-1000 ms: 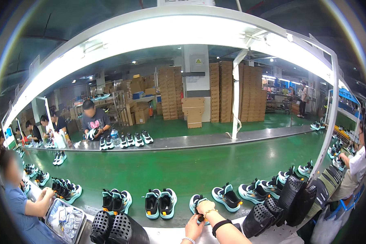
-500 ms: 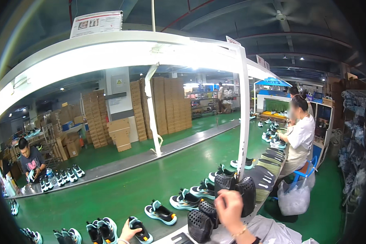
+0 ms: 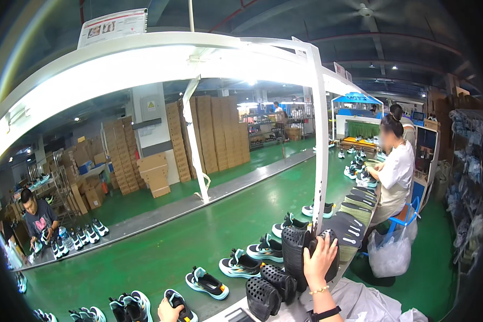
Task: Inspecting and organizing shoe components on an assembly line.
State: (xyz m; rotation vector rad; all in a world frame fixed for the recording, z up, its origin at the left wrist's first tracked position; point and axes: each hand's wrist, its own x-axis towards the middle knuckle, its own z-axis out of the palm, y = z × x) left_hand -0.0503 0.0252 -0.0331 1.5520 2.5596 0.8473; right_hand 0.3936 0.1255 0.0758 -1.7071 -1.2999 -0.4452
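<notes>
Left hand [image 3: 169, 312] curled round shoe [image 3: 186, 309], well left of post [image 3: 319, 134], probably steadying it. Right hand [image 3: 319, 258], fingers part-spread over black stack [image 3: 333, 266] beside post's foot; cannot tell whether gripping. Stack upright, likely for easy reach.

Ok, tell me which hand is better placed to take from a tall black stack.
Right, I'd judge: the right hand lies over the top of a tall black stack, while the left hand is off to the left, gripping a shoe.
</notes>
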